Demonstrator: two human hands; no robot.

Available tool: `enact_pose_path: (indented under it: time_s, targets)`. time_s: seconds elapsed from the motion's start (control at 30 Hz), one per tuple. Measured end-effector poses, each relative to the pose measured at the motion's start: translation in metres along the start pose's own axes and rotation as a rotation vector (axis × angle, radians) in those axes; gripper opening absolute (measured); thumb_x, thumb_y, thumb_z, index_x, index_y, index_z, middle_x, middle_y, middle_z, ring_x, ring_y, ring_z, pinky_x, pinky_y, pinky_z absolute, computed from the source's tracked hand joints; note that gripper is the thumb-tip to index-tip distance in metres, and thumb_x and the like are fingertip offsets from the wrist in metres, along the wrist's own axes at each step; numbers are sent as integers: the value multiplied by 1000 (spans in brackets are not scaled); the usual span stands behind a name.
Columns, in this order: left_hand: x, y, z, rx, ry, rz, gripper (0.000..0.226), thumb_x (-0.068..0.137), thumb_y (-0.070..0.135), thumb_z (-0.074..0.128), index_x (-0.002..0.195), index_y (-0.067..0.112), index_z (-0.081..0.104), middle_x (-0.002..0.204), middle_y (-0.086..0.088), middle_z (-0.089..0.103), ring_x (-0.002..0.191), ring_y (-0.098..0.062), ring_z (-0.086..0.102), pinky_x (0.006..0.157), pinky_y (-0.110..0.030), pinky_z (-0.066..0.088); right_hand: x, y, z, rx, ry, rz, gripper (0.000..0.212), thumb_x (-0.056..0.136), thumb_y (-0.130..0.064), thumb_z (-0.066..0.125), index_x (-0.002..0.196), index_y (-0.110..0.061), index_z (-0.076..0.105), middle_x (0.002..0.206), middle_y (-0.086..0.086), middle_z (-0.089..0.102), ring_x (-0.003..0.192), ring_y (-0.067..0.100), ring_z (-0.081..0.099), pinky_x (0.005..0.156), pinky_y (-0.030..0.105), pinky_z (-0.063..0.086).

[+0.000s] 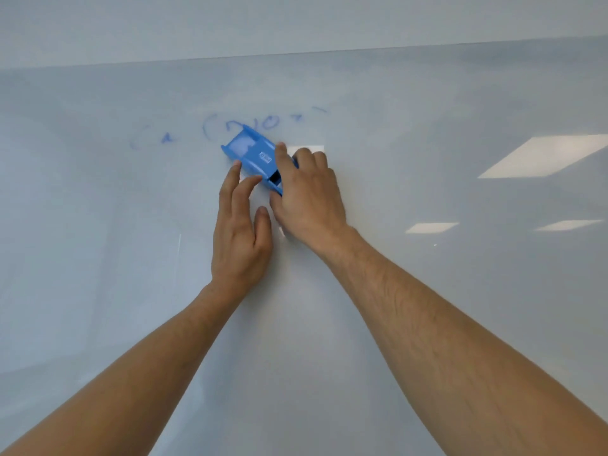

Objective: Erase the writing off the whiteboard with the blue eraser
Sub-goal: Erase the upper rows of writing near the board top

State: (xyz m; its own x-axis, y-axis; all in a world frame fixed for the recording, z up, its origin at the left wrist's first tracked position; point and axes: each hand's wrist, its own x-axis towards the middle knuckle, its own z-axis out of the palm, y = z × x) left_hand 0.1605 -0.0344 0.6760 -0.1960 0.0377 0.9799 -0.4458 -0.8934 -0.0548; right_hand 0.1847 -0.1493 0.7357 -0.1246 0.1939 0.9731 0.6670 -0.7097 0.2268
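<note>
Glossy whiteboard (427, 291), faint blue writing (237, 128); blue eraser (251, 151) tilted

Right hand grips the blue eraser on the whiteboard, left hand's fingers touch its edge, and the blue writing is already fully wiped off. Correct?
Not quite. In the head view, blue writing remains on the whiteboard, above the blue eraser. The right hand grips it; the left hand touches its edge.

One whiteboard (98, 225), one blue eraser (251, 151), two hands, three ceiling-light reflections (543, 156)
</note>
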Motion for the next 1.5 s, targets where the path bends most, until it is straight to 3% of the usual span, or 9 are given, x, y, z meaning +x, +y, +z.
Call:
enact_pose_path:
  time_s: [0.27, 0.4, 0.5, 0.6, 0.73, 1.0, 1.17, 1.4, 1.5]
  targets:
    - [5, 11, -7, 47, -63, -113, 41, 103, 31, 43, 142, 18, 46, 158, 6, 29, 123, 29, 16, 90, 11, 14, -24, 7, -6, 106, -131, -99, 72, 95, -36, 54, 156, -14, 25, 135, 3, 52, 120, 25, 45, 93, 36, 41]
    - [15, 19, -4, -3, -18, -199, 61, 94, 44, 58, 145, 19, 37, 128, 40, 31, 109, 33, 29, 81, 0, 28, -38, 23, -12, 165, -137, -131, 74, 85, -40, 59, 152, -19, 36, 127, -7, 61, 122, 16, 48, 93, 34, 32]
    - [16, 23, 5, 19, -31, -210, 76, 86, 36, 69, 147, 21, 27, 141, 21, 36, 125, 3, 41, 93, -22, 45, -41, 49, -15, 43, -41, -92, 57, 87, -46, 60, 139, -22, 55, 136, -5, 60, 128, 16, 48, 96, 39, 29]
    - [16, 28, 15, 68, -174, -58, 73, 82, 27, 64, 144, 24, 26, 156, 9, 28, 142, -26, 33, 101, -40, 44, -42, 71, -18, -93, 24, 51, 51, 93, -50, 53, 136, -24, 58, 147, 0, 51, 136, 19, 42, 102, 46, 27]
    - [18, 40, 33, 191, -310, 284, 54, 82, 27, 48, 132, 8, 47, 159, -6, 31, 149, -31, 22, 114, -40, 28, -53, 89, -16, -189, 69, 187, 55, 98, -53, 39, 145, -26, 47, 155, 3, 40, 144, 22, 32, 111, 58, 20]
    - [76, 33, 55, 504, -228, 508, 48, 90, 23, 53, 136, 6, 51, 144, -14, 45, 120, -39, 45, 92, -46, 40, -59, 94, -10, -184, 118, 197, 59, 96, -53, 32, 145, -24, 48, 155, 3, 42, 145, 23, 33, 115, 61, 16]
    - [121, 10, 34, 631, -40, 253, 44, 93, 25, 49, 135, 13, 47, 140, -15, 42, 99, -40, 48, 79, -45, 42, -60, 96, -10, -176, 130, 196, 59, 96, -52, 32, 146, -24, 47, 156, 2, 40, 146, 22, 31, 116, 60, 15]
    - [122, -13, 18, 587, 121, -49, 45, 93, 29, 49, 137, 23, 43, 142, -12, 34, 106, -38, 46, 89, -45, 42, -59, 93, -10, -182, 109, 196, 61, 96, -52, 29, 147, -23, 45, 157, 3, 39, 147, 22, 29, 117, 60, 13]
    - [117, 5, 30, 484, 87, -24, 46, 93, 28, 51, 138, 24, 47, 148, -10, 33, 108, -39, 47, 92, -44, 44, -59, 93, -10, -189, 115, 203, 61, 96, -52, 29, 147, -22, 45, 156, 4, 39, 147, 23, 29, 117, 61, 14]
